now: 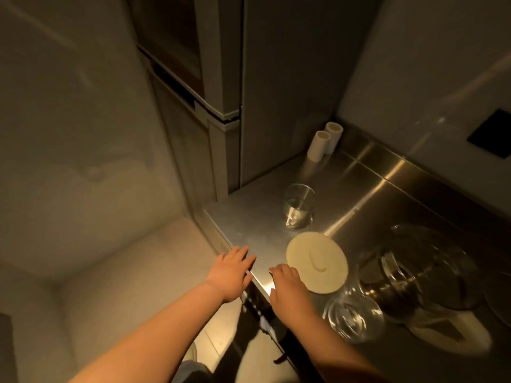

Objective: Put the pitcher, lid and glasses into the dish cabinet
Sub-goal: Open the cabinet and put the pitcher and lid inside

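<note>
Head view: both hands empty at the counter (pixel 249 217) edge, left hand (pixel 231 272) flat-fingered, right hand (pixel 287 286) loosely curled beside the lid (pixel 316 262). Pitcher (pixel 414 277) right, glasses near (pixel 354 316) and far (pixel 298 205). Best grip the lid's rim first.

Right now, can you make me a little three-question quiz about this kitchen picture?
1. True or false: the round cream-coloured lid lies flat on the shiny steel counter.
2. Which is nearest the two white rolls in the corner? A) the upright clear drinking glass B) the big clear glass pitcher C) the low clear glass by the right hand
3. Fill in: the left hand rests at the counter's ____.

Key: 1 true; 2 A; 3 edge.
</note>
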`<action>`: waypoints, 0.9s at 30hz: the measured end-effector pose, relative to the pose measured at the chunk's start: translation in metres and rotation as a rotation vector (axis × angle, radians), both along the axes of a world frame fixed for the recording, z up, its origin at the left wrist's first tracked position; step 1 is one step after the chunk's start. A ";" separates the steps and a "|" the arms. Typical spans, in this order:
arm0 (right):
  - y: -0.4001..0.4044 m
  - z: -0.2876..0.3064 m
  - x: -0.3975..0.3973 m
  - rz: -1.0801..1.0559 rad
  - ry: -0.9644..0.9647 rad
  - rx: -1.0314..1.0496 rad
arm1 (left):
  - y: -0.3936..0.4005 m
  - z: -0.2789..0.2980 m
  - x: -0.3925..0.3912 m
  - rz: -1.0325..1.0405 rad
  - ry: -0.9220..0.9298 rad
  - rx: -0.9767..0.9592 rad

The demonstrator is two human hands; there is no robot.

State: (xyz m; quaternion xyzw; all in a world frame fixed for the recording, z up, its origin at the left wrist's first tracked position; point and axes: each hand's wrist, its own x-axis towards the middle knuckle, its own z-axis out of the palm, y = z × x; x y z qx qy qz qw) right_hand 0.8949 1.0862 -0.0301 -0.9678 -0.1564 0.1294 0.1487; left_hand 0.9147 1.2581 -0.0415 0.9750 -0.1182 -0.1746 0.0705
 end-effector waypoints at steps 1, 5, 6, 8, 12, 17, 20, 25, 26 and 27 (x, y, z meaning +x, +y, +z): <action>0.011 0.000 0.007 -0.019 0.002 -0.019 | 0.011 -0.001 0.007 -0.031 -0.001 -0.003; 0.061 0.002 0.032 -0.088 0.011 -0.042 | 0.052 -0.003 0.039 -0.156 0.001 -0.013; 0.074 0.003 0.039 -0.107 0.011 -0.027 | 0.062 -0.004 0.048 -0.179 0.002 -0.017; 0.098 0.003 0.052 -0.148 0.011 -0.009 | 0.080 -0.007 0.064 -0.231 0.003 -0.033; 0.136 0.003 0.078 -0.241 0.021 -0.041 | 0.113 -0.015 0.102 -0.325 0.054 -0.034; 0.168 0.004 0.114 -0.232 0.058 -0.056 | 0.138 -0.019 0.154 -0.438 0.202 0.067; 0.188 0.008 0.139 -0.212 0.056 -0.052 | 0.162 -0.011 0.176 -0.409 0.204 0.074; 0.237 0.046 0.184 -0.124 -0.165 0.119 | 0.225 0.037 0.224 -0.329 -0.186 -0.059; 0.251 0.058 0.192 -0.108 -0.245 0.162 | 0.238 0.052 0.237 -0.307 -0.265 -0.112; 0.265 0.071 0.201 -0.100 -0.322 0.203 | 0.251 0.066 0.249 -0.286 -0.341 -0.162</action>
